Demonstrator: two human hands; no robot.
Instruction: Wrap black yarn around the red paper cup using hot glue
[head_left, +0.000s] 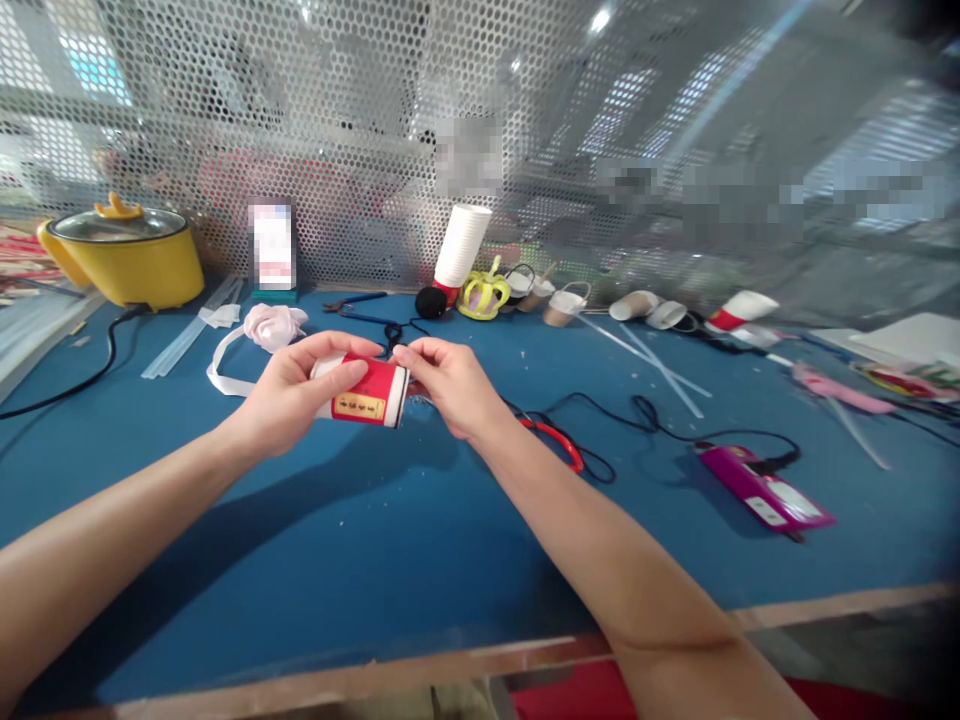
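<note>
- A blue work table (420, 540) fills most of the frame, seen from above by the person working at it; both bare forearms reach in from the bottom corners and meet just left of centre.
- The left hand (289, 395) wraps its fingers and thumb around a red and white paper cup (367, 392), which lies on its side above the table, its open rim facing right.
- The right hand (450, 385) touches the cup's rim, fingertips pinched together there; whether they grip the rim itself or something small at it cannot be told.
- Just beyond the hands, towards upper left, lies a pale pink fabric flower (274, 323) with a white ribbon (221, 365) looping from it.
- In the far upper left stands a yellow electric pot (124, 255) with a lid.
- Above centre, a tall stack of white cups (461, 248) leans against a perforated metal screen (300, 110), with a yellow crown-shaped piece (484, 295) beside it.
- Right of the hands, partly behind the right forearm, lies a red-handled tool (559, 440).
- Further right, a magenta glue gun (761, 490) lies flat, its black cord (660, 425) trailing leftwards.
- Several paper cups (645, 305) lie tipped over at the upper right.
</note>
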